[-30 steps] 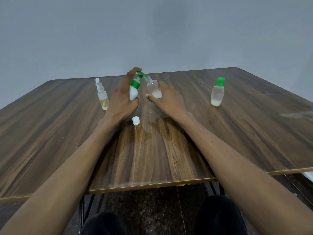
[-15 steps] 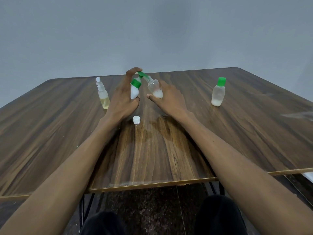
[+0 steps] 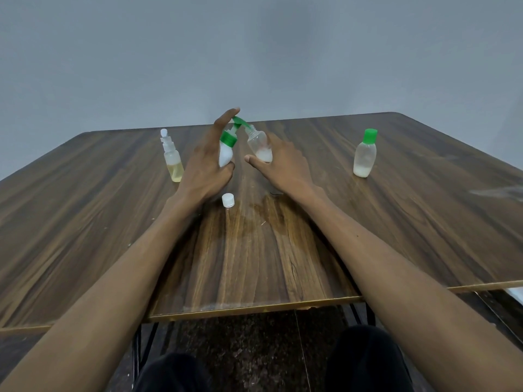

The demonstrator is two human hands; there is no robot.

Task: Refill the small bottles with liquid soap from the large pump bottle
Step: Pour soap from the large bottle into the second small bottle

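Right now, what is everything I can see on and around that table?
pump bottle: one, white with green collar and spout, centre, held by the left hand.
small open bottle: one, clear, a little white liquid, tilted under the spout, held by the right hand.
loose cap: one, white, on the table nearer the person.
capped bottle: one, clear with green cap, right side.
spray bottle: one, clear, yellowish liquid, left side.
table: one, dark wood.
left hand: one.
right hand: one.

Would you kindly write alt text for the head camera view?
The left hand holds a white pump bottle with its green spout at the mouth of a tilted clear bottle held by the right hand. On the wooden table stand a yellow-liquid bottle, a green-capped bottle and a loose white cap.
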